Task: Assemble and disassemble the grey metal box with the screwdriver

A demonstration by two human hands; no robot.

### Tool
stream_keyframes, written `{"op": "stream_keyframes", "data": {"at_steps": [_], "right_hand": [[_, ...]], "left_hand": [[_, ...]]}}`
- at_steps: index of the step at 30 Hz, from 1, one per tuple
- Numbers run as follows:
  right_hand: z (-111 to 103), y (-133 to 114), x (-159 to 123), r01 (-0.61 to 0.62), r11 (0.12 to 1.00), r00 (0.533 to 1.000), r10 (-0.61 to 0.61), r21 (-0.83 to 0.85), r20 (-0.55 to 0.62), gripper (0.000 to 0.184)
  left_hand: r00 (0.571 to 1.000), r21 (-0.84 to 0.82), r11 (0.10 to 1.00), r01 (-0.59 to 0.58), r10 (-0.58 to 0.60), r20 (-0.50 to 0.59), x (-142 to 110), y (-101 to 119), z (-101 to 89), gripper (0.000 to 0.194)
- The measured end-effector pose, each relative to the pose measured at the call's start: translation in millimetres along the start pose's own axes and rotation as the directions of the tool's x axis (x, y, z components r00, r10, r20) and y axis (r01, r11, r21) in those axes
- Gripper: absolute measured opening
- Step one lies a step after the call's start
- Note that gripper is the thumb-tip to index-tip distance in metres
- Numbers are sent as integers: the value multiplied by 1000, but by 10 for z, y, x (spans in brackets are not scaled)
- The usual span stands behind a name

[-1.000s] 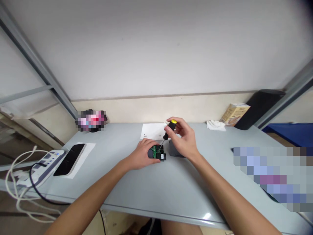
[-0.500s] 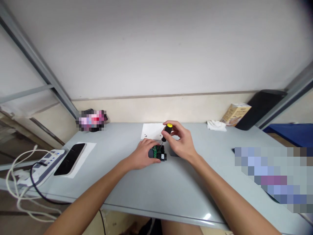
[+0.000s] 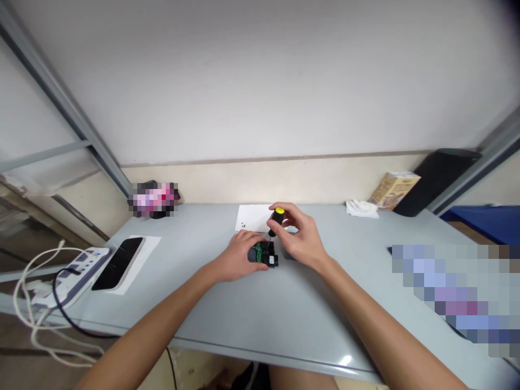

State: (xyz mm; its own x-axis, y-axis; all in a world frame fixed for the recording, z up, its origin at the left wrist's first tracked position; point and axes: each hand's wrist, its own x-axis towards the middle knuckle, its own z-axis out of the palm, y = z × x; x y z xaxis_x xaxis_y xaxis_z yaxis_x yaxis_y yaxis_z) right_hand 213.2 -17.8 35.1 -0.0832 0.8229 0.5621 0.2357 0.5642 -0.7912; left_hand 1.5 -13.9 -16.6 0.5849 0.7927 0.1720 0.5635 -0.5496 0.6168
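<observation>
The circuit board [image 3: 259,251] sits on the desk [image 3: 252,314] beneath the screwdriver [image 3: 277,221], a paper sheet [image 3: 252,214] on its far side. At left, a smartphone [image 3: 118,264] lies on another sheet [image 3: 145,252], right of the power strip [image 3: 77,281]; at far right, a tissue [image 3: 361,208] lies left of a carton [image 3: 393,191].

soft, fairly bright indoor light spreads evenly over the desk [image 3: 190,230], seemingly from above. a small white glare [image 3: 345,359] sits on its near edge, right of the middle; a soft shadow [image 3: 351,338] runs beside the right forearm [image 3: 371,319]. the wall panel [image 3: 260,81] greys toward the top, and the view's upper right corner darkens. wide-angle stretch slants the left post [image 3: 49,76]. mosaic blocks [image 3: 153,199] hide patches by the desk's far left corner and right edge. fine detail on the circuit board [image 3: 259,251] is soft.
</observation>
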Motion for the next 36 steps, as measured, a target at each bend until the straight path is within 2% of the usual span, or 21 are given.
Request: {"op": "stream_keyframes", "data": {"at_steps": [9, 15, 19, 21, 24, 30, 32, 34, 36], "right_hand": [[-66, 19, 54, -97, 993, 979, 85, 62, 184, 24], [-119, 82, 87, -144, 981, 953, 104, 127, 283, 37], [-93, 60, 85, -128, 969, 967, 75, 213, 243, 21], [-69, 45, 80, -140, 941, 972, 71, 307, 225, 20], [-36, 49, 69, -198, 873, 964, 92, 445, 248, 30], [60, 90, 51, -238, 859, 965, 158, 454, 208, 37], [89, 66, 51, -274, 803, 959, 184, 529, 216, 44], [97, 33, 53, -339, 713, 939, 216, 614, 267, 50], [83, 10, 54, -388, 644, 920, 233, 659, 314, 47]], "left_hand": [[999, -12, 999, 36, -36, 22, 3, -2, 0, 63], [999, 6, 1000, 29, -29, 21, 3, 42, -25, 59], [1000, 14, 1000, 26, -26, 17, -7, 50, -32, 49], [1000, 30, 1000, 8, -8, 10, -13, 40, -31, 42], [999, 72, 996, -47, 47, 8, -19, 20, -35, 39], [990, 150, 979, -138, 138, 11, -15, -6, -45, 35], [989, 159, 976, -149, 149, 10, -13, -8, -45, 33], [987, 167, 973, -162, 164, 6, -13, -10, -45, 33], [985, 174, 970, -170, 173, -4, -12, -12, -45, 34]]}}
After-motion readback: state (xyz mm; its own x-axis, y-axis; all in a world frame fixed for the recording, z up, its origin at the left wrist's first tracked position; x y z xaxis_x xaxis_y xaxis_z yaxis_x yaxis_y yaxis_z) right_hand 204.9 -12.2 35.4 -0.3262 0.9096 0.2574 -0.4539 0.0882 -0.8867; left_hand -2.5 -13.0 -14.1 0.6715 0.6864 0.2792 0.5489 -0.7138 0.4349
